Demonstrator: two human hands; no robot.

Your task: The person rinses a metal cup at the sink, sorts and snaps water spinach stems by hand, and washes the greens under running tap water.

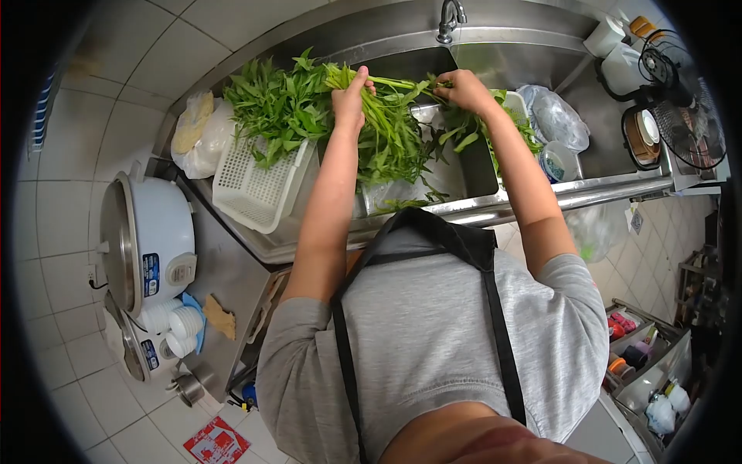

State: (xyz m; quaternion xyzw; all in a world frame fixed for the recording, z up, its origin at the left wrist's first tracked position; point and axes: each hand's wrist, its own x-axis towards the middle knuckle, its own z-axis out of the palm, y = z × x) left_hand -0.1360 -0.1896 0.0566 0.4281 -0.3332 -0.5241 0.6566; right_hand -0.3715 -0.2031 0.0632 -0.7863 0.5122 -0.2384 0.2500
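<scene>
From where I stand, a person in a grey shirt and a black apron is at work over a steel sink, upper centre of the frame. The left hand is closed around a bunch of leafy greens, thumb uppermost; the leaves hang down into the basin. The right hand, right of it, has thumb and fingers pressed together, pinching stems that stretch between the two hands; the exact contact of its fingertips is partly hidden. A heap of similar leaves lies at upper left, partly over a white slotted basket, which sits tilted to the eye just beside the sink. The tap stands at top centre, behind the hands. Noted at upper right: a clear plastic bag, with a round tub near its lower edge. Noted at left: a large rice cooker on a steel counter, with stacked white bowls below it in view.
</scene>
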